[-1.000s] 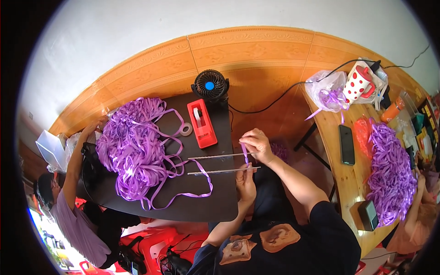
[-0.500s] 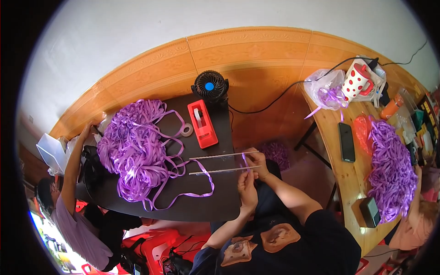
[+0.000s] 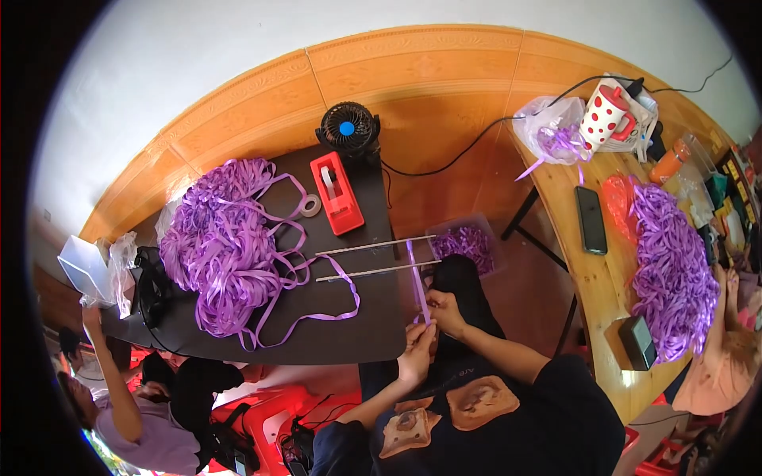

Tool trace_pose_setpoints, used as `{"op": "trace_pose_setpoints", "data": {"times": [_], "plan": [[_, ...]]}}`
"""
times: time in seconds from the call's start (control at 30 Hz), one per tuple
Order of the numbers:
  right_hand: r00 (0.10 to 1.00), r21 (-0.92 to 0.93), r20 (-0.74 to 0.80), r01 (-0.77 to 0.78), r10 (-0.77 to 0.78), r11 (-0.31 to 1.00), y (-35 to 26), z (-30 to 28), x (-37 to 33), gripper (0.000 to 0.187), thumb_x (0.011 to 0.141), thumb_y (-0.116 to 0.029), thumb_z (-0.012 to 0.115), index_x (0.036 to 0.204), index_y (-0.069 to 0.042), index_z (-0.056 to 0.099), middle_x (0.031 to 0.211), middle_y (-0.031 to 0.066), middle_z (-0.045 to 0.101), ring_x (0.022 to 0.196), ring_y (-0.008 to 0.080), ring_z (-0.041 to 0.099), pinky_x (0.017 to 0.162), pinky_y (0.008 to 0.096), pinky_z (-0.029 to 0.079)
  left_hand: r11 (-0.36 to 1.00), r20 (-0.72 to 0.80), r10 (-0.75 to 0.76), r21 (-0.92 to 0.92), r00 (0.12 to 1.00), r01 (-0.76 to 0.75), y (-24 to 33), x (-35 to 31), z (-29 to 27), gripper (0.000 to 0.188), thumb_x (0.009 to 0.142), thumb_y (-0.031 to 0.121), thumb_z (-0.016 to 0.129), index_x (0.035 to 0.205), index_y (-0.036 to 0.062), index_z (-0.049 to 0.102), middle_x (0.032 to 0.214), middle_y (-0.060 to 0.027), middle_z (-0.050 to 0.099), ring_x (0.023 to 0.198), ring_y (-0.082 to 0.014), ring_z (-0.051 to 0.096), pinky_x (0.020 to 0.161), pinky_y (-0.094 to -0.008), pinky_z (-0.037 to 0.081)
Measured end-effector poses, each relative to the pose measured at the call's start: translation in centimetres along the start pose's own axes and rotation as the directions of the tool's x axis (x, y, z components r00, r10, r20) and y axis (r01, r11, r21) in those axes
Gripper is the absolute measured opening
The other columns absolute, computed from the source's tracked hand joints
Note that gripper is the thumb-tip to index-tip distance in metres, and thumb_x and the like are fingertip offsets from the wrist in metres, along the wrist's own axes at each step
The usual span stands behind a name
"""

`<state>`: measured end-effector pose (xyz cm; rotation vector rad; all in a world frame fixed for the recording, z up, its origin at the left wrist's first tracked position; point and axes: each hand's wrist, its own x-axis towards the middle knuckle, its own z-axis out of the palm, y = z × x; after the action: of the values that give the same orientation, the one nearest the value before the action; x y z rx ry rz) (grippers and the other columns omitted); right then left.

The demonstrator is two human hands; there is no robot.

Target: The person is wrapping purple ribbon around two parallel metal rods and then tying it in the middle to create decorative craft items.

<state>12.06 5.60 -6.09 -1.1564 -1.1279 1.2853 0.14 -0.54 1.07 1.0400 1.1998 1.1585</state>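
Observation:
Two thin, pale rods (image 3: 377,247) stick out past the right edge of the black table, side by side. A purple ribbon (image 3: 417,282) hooks over the rods near their right ends and runs taut toward my body. My left hand (image 3: 416,353) pinches the ribbon's near end. Just above and right of it, my right hand (image 3: 447,315) is closed on the same ribbon, its fingertips partly hidden. Another purple strand (image 3: 349,297) loops from the rods back to a large heap of purple ribbon (image 3: 226,246) on the table.
A red tape dispenser (image 3: 336,194), a tape roll (image 3: 310,205) and a small fan (image 3: 348,128) stand on the black table (image 3: 357,337). Below its right edge sits a clear bin (image 3: 496,262) of purple pieces. A wooden table (image 3: 556,170) at right holds a phone (image 3: 590,220) and more ribbon.
Both my hands have come away from the rods toward my body, stretching the ribbon. At left, another person's arm has moved from behind the heap to the clear plastic box. The view has shifted slightly.

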Motion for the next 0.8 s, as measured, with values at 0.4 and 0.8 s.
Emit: {"op": "trace_pose_setpoints", "data": {"times": [0.4,0.8], "plan": [[0.968,-0.089,0.197,-0.139,0.154,0.986,1.3,-0.4,-8.5,0.009,0.072,0.005,0.065,0.079,0.001,0.061,0.072,0.0024,0.061,0.068,0.0078,0.056,0.063,0.0233,0.045,0.955,0.181,-0.248,-0.118,0.952,0.271,-1.8,0.2,-2.3,0.019,0.089,0.015,0.063,0.099,-0.0013,0.066,0.086,-0.0041,0.063,0.076,-0.01,0.059,0.07,-0.0216,0.047],[0.839,-0.041,0.366,-0.418,0.403,0.907,0.8,-0.9,-10.1,0.008,0.076,-0.002,0.073,0.078,-0.001,0.065,0.072,-0.001,0.061,0.069,0.0056,0.054,0.065,0.0215,0.042,0.95,0.034,-0.078,0.305,0.996,0.064,-2.9,0.8,-2.8,0.025,0.085,0.018,0.068,0.101,-0.0006,0.064,0.088,-0.0076,0.063,0.08,-0.0123,0.058,0.073,-0.0243,0.046]]}}
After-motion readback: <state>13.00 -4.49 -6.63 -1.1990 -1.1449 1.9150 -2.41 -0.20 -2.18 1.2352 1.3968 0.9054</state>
